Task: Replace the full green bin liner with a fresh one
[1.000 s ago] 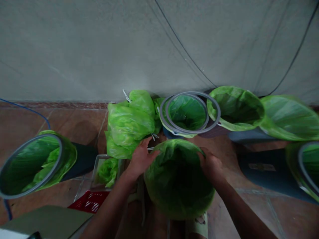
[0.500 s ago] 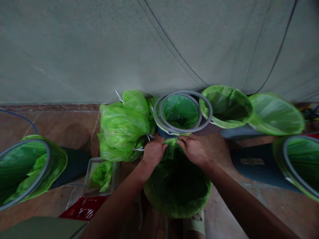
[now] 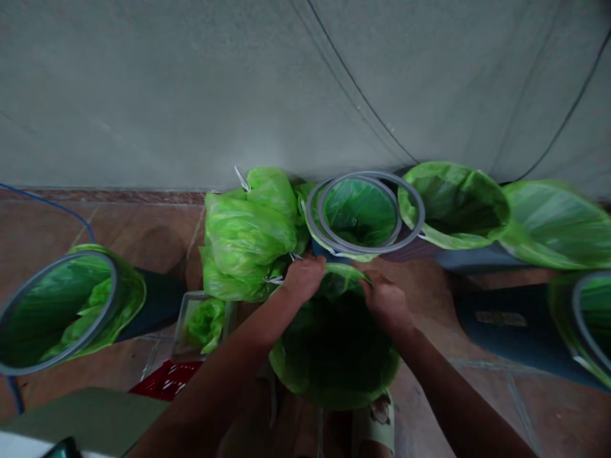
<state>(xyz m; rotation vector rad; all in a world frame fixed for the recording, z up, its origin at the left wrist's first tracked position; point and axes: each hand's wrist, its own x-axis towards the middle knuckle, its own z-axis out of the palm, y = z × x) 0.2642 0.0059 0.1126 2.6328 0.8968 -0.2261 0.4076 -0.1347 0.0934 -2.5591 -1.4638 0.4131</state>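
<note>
A bin lined with a green plastic bag point(image 3: 334, 356) stands right below me. My left hand point(image 3: 303, 278) is closed on the far rim of that bag, fingers curled over the plastic. My right hand point(image 3: 387, 304) grips the rim just to the right, also closed on the bag. Both hands lie close together at the bag's far edge. Beyond them stands a bin with two grey rings point(image 3: 365, 213) over its green liner.
Tied green bags point(image 3: 248, 235) pile against the wall at left centre. More lined bins stand at the left point(image 3: 62, 305) and right point(image 3: 453, 203). A clear tub with green plastic point(image 3: 203, 321), a red basket point(image 3: 165, 385) and a grey surface point(image 3: 90, 420) sit at lower left. A sandalled foot point(image 3: 377, 423) shows below.
Both hands moved from the sides of the bag's rim to its far edge, coming close together and gathering the plastic there.
</note>
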